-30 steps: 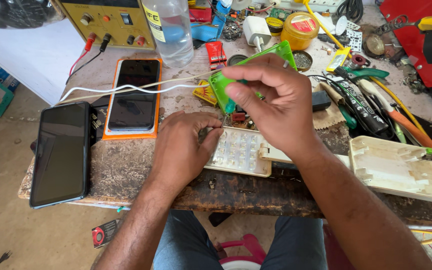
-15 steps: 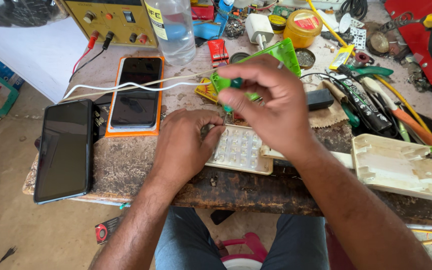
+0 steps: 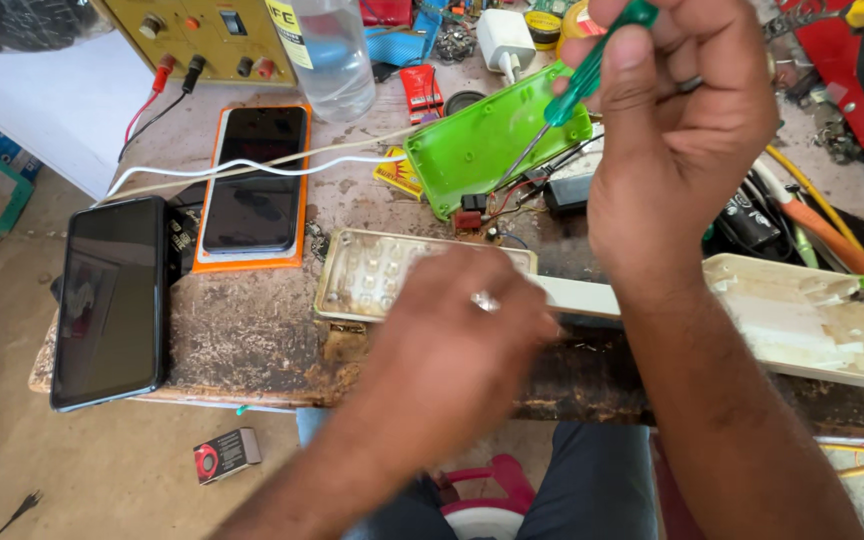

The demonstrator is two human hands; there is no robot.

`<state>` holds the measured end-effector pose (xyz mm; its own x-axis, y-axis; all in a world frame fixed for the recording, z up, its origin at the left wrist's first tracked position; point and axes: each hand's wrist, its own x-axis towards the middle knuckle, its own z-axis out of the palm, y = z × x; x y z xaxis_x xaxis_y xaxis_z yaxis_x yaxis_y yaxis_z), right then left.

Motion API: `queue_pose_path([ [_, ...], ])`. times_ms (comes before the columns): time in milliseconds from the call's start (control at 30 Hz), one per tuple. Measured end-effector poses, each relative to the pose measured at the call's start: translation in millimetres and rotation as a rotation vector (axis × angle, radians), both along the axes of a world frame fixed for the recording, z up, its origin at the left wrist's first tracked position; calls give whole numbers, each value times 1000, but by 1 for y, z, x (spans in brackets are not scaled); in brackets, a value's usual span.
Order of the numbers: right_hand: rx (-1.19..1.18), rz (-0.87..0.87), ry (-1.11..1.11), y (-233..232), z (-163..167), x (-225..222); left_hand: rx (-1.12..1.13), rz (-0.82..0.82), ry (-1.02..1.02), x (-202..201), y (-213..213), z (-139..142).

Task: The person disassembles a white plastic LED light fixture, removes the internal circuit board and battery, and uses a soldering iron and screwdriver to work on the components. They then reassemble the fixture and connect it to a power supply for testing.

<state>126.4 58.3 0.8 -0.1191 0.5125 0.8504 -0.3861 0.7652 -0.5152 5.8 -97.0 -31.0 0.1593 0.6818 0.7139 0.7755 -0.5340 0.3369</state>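
- Worn, pitted workbench (image 3: 252, 340): this is your work surface, cluttered at the far edge and standing over a bare floor.
- Right hand (image 3: 677, 130): your fingers are closed around the green handle of a screwdriver (image 3: 592, 70), held raised above the bench. The metal shaft slants down and to the left; its tip sits over the green plastic cover (image 3: 482, 140).
- Left hand (image 3: 462, 330): it is motion-blurred and lies low over the near end of the lamp panel (image 3: 372, 270). A ring shows on one finger. Whether the fingers are pinching anything cannot be told; they are curled downward and hide what is under them.
- Lamp panel: a flat rectangular tray with rows of small round emitters, lying on the bench just in front of the green cover. Its right part is hidden under your left hand.
- Green plastic cover: lies open side up, tilted, just behind the panel. Thin red and black wires and small components sit between the two parts.
- White casing (image 3: 802, 320): lies on the bench to the right, under your right forearm.
- Phone with orange bumper (image 3: 252, 180): lies screen up, left of the panel, with a white cable (image 3: 252, 168) across it.
- Dark phone (image 3: 112, 300): lies at the left edge of the bench, well apart from both hands.
- Far edge: a yellow power supply (image 3: 202, 30) and a clear plastic bottle (image 3: 332, 50) stand there.
- Floor: a small box (image 3: 227, 455) lies below the bench.
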Motion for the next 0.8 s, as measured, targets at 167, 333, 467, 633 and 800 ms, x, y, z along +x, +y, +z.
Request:
queue_pose_path([
  [167, 15, 3, 5, 4, 1, -3, -119, 46, 208, 30, 9, -17],
  [333, 104, -47, -51, 6, -3, -2, -70, 86, 120, 29, 7, -24],
  [467, 80, -11, -50, 6, -3, -2, -84, 120, 113, 30, 2, -27],
  [633, 60, 63, -100, 2, 0, -4, -34, 94, -54, 25, -7, -29],
  [800, -31, 129, -169, -4, -7, -15, 37, 357, -181, -34, -22, -19],
])
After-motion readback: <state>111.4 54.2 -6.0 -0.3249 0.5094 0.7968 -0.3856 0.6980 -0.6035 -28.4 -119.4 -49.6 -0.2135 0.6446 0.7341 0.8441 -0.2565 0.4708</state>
